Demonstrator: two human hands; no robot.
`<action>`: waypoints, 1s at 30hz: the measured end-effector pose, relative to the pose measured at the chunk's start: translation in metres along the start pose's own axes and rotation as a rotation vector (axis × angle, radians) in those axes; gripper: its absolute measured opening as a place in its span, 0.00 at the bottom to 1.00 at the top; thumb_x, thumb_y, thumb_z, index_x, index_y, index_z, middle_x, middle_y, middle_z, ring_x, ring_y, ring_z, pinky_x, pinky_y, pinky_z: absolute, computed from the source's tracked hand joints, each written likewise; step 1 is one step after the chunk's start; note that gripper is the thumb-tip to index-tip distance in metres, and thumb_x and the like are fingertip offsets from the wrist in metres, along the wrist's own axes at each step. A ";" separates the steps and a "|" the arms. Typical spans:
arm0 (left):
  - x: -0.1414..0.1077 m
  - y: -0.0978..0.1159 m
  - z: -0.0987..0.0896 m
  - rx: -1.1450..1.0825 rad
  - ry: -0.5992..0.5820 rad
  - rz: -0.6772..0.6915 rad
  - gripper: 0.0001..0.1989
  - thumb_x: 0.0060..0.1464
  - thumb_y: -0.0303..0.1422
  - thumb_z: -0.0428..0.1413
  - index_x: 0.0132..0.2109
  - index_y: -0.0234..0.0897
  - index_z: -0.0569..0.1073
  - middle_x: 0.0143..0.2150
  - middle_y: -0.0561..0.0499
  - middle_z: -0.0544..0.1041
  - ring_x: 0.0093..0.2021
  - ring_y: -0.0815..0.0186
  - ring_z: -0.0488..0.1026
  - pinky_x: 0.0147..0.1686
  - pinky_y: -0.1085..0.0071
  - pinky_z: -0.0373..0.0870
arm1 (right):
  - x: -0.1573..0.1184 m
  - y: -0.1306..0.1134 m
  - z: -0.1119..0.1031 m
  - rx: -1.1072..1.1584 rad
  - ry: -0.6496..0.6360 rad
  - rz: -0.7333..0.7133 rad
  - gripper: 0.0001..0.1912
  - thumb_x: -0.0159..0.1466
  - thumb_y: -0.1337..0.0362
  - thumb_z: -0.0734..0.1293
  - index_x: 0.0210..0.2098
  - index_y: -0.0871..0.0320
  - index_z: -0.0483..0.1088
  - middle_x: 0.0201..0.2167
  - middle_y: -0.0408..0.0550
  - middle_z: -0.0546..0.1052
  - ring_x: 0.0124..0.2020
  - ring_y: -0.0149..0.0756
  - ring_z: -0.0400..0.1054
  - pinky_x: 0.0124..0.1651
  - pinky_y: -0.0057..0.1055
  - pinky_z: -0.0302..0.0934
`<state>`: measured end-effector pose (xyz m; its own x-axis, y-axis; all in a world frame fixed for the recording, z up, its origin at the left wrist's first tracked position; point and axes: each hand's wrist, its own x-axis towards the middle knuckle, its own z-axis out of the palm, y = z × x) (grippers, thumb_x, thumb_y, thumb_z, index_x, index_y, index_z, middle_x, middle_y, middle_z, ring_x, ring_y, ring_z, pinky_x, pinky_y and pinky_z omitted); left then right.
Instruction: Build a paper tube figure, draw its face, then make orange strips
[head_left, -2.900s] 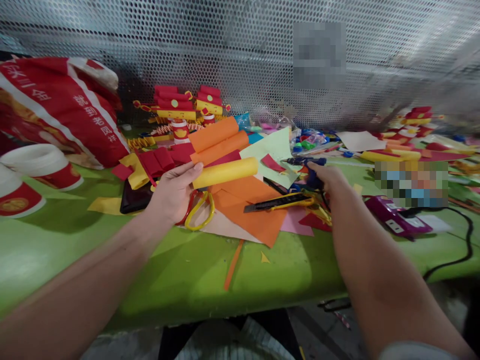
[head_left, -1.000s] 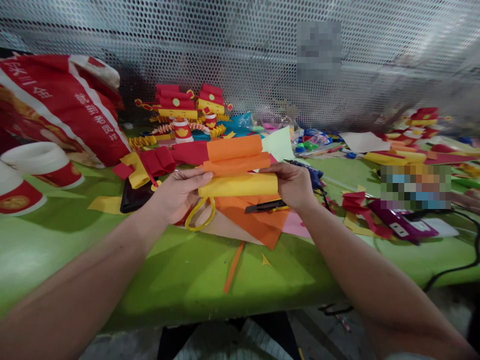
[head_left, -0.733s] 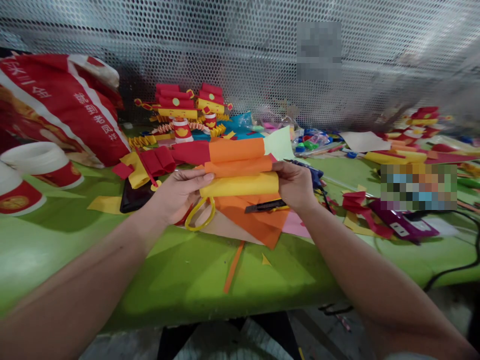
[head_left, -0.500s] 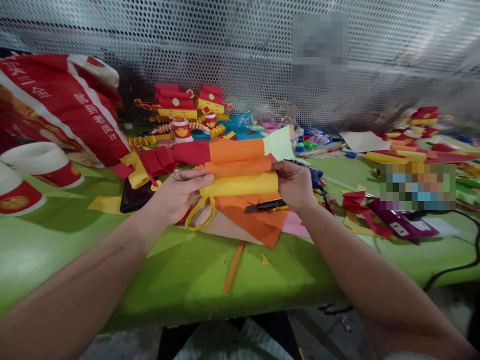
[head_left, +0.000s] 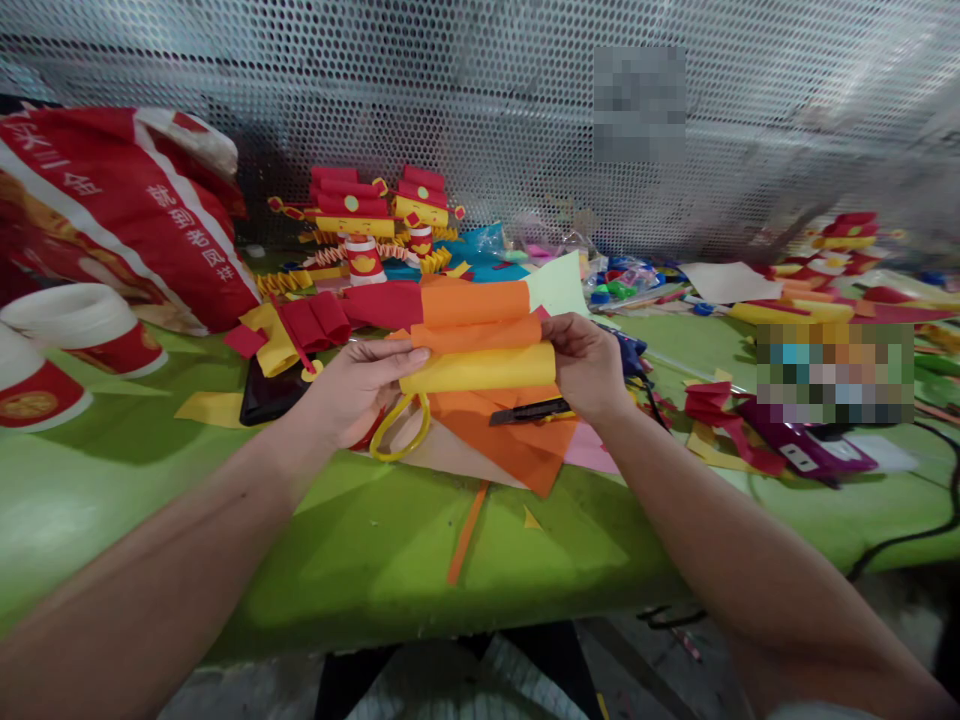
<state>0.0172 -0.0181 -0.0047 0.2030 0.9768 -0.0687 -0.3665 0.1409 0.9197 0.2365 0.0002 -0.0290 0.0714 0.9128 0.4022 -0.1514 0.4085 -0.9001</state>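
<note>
A piece of rolled paper (head_left: 480, 368), with a yellow roll in front and orange rolls behind it, is held level between both hands above the table. My left hand (head_left: 367, 385) pinches its left end, thumb on top. At the right end, my right hand (head_left: 589, 365) grips it between thumb and fingers. Beneath lie orange paper sheets (head_left: 532, 450) and a black utility knife (head_left: 531, 411). Yellow-handled scissors (head_left: 400, 428) rest beside my left hand, their blades hidden. A thin orange strip (head_left: 468, 535) lies nearer the table's front edge.
Paper cups (head_left: 82, 325) and a red bag (head_left: 142, 220) stand on the left. Finished paper figures (head_left: 360, 215) sit at the back against the perforated metal wall (head_left: 480, 110). To the right are red paper scraps (head_left: 712, 405), a purple tool (head_left: 806, 445) and a black cable (head_left: 900, 545).
Almost nothing differs. My right hand has shifted very slightly up and left at the end of the rolled paper; my left hand stays in place.
</note>
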 end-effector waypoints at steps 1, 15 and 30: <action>0.000 0.000 0.000 0.003 0.003 -0.002 0.07 0.36 0.25 0.66 0.27 0.37 0.80 0.28 0.54 0.81 0.28 0.69 0.77 0.33 0.74 0.73 | 0.000 0.000 0.000 0.001 -0.007 -0.006 0.10 0.40 0.69 0.72 0.21 0.53 0.69 0.18 0.36 0.74 0.21 0.31 0.70 0.26 0.30 0.68; -0.001 0.001 0.001 0.016 -0.017 -0.013 0.04 0.40 0.24 0.63 0.29 0.35 0.80 0.27 0.51 0.81 0.29 0.69 0.77 0.35 0.73 0.72 | 0.001 0.004 -0.003 -0.077 -0.018 -0.054 0.12 0.43 0.66 0.72 0.26 0.52 0.67 0.21 0.36 0.72 0.24 0.30 0.68 0.24 0.26 0.65; -0.001 0.003 0.004 -0.036 0.027 0.016 0.04 0.40 0.22 0.62 0.25 0.34 0.79 0.25 0.54 0.80 0.26 0.73 0.75 0.31 0.79 0.71 | -0.002 0.006 -0.006 -0.257 -0.043 -0.194 0.13 0.46 0.66 0.72 0.30 0.52 0.66 0.35 0.42 0.74 0.28 0.29 0.67 0.25 0.25 0.61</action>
<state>0.0200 -0.0192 -0.0006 0.1726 0.9829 -0.0647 -0.4021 0.1303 0.9063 0.2414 0.0003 -0.0362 0.0316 0.8196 0.5720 0.1150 0.5655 -0.8167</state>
